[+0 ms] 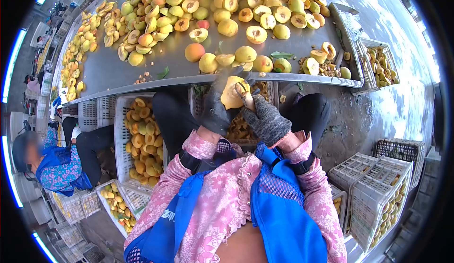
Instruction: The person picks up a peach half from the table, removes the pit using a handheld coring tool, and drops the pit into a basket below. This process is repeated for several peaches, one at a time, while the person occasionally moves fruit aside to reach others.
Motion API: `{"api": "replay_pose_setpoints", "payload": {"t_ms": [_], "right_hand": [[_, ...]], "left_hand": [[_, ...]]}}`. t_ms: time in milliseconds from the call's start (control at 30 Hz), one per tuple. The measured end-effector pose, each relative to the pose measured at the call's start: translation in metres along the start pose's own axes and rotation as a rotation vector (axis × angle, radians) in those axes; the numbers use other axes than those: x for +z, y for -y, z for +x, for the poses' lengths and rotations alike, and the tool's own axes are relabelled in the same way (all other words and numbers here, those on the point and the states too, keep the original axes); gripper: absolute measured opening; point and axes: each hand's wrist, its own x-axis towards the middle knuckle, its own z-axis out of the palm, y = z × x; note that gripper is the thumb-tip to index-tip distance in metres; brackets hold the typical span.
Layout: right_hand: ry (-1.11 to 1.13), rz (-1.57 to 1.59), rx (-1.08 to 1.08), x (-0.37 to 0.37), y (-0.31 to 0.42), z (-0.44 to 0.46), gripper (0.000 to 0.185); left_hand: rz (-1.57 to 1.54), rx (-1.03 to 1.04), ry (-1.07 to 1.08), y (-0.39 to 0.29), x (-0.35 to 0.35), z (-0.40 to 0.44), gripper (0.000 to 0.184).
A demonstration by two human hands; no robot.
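My gloved left hand (215,108) is closed around a yellow peach (230,94) just in front of the table edge. In my gloved right hand (268,121) is a pitting tool (248,101) with a light handle and a metal loop at its tip. That loop rests against the face of the peach. Beyond both hands, the metal table (184,66) carries many whole and halved peaches. A crate (270,92) of peach pieces sits below my hands, partly hidden by them.
To the left stands a white crate (121,161) full of peach halves. A co-worker (61,161) sits farther left. Stacked crates (366,180) are at the right, and another crate (396,79) stands by the table's right end. Pits (331,70) lie near the table's right corner.
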Motion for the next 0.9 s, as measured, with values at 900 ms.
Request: {"api": "replay_pose_setpoints", "payload": {"t_ms": [900], "right_hand": [[0.17, -0.089, -0.023, 0.033, -0.029, -0.003, 0.03]], "left_hand": [[1.218, 0.357, 0.118, 0.023, -0.069, 0.005, 0.027]]}}
